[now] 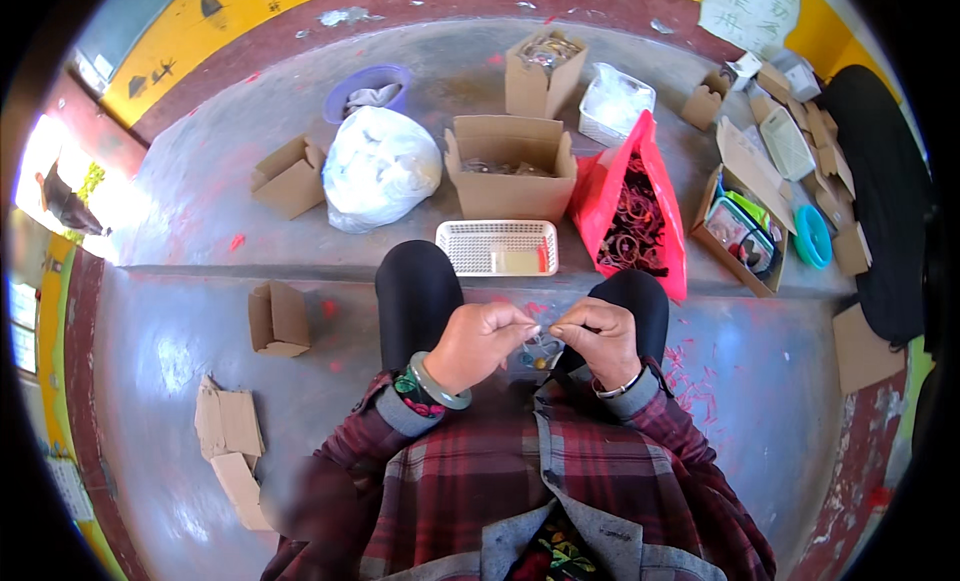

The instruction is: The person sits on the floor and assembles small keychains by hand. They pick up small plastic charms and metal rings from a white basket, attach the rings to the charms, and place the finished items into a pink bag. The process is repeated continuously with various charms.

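Note:
My left hand (480,343) and my right hand (603,337) meet above my lap, fingertips pinched and nearly touching. Something small, thin and pale is between them; its kind is too small to make out. Just below the fingertips, between my knees, shows a small clear thing (541,359) with bluish and yellow bits, perhaps hanging from the pinch or lying lower. Beyond my knees, a cream plastic basket (462,247) holds a flat pale piece with a red edge (520,261). To its right leans a red bag (592,196) full of dark and pink loops (632,221).
Behind the basket stands an open cardboard box (510,196), with a stuffed white plastic bag (383,169) on its left. A raised step edge (330,271) crosses before my knees. Another open box (735,246) stands right; flattened cardboard (228,421) lies left.

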`<action>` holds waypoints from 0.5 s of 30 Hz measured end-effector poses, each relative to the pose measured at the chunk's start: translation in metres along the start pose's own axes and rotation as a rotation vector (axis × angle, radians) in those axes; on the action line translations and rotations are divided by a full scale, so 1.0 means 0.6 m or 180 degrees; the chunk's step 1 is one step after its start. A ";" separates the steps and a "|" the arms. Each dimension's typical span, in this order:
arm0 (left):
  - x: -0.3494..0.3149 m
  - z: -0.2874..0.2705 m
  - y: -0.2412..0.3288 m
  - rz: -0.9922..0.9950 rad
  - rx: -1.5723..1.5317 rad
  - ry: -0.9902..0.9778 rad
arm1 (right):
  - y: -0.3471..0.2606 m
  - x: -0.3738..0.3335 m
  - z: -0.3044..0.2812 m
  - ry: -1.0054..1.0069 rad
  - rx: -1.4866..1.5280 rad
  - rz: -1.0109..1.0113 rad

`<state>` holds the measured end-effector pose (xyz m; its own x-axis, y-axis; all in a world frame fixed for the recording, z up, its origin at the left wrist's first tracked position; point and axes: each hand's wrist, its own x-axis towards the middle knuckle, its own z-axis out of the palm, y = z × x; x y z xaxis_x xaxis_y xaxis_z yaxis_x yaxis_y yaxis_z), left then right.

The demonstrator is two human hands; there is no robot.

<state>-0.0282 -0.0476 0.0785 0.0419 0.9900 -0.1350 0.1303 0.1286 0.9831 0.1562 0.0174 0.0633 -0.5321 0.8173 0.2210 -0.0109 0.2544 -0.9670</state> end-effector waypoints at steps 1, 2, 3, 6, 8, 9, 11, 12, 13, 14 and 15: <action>0.002 0.001 0.000 0.0002 -0.0005 0.0004 | 0.000 0.001 -0.001 0.0018 0.0010 0.0040; 0.004 0.002 0.001 0.0005 -0.0011 0.0013 | 0.001 0.001 -0.002 0.0032 0.0019 0.0078; 0.004 0.001 0.003 0.0000 -0.0010 0.0038 | 0.002 0.001 -0.002 0.0033 0.0041 0.0115; 0.008 0.000 0.003 -0.0032 0.0106 -0.0001 | 0.009 0.000 -0.006 0.0077 0.0008 0.0146; 0.009 0.000 -0.001 -0.0040 0.0128 0.0000 | 0.011 0.000 -0.006 0.0089 -0.0003 0.0169; 0.010 0.000 -0.003 -0.0038 0.0139 -0.0003 | 0.010 0.000 -0.007 0.0101 0.0006 0.0187; 0.011 0.001 -0.006 -0.0042 0.0112 0.0016 | 0.011 0.000 -0.007 0.0103 0.0031 0.0233; 0.011 0.001 -0.006 -0.0050 0.0087 0.0039 | 0.012 -0.001 -0.008 0.0096 0.0058 0.0257; 0.010 0.001 -0.005 -0.0059 0.0062 0.0062 | 0.013 -0.001 -0.007 0.0090 0.0085 0.0281; 0.010 0.000 -0.005 -0.0069 0.0043 0.0069 | 0.014 -0.001 -0.007 0.0085 0.0099 0.0310; 0.010 0.001 -0.004 -0.0070 0.0015 0.0075 | 0.015 -0.001 -0.008 0.0080 0.0101 0.0337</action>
<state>-0.0279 -0.0418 0.0752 0.0158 0.9880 -0.1537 0.1357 0.1502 0.9793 0.1602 0.0217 0.0552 -0.5104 0.8515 0.1202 0.0171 0.1498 -0.9886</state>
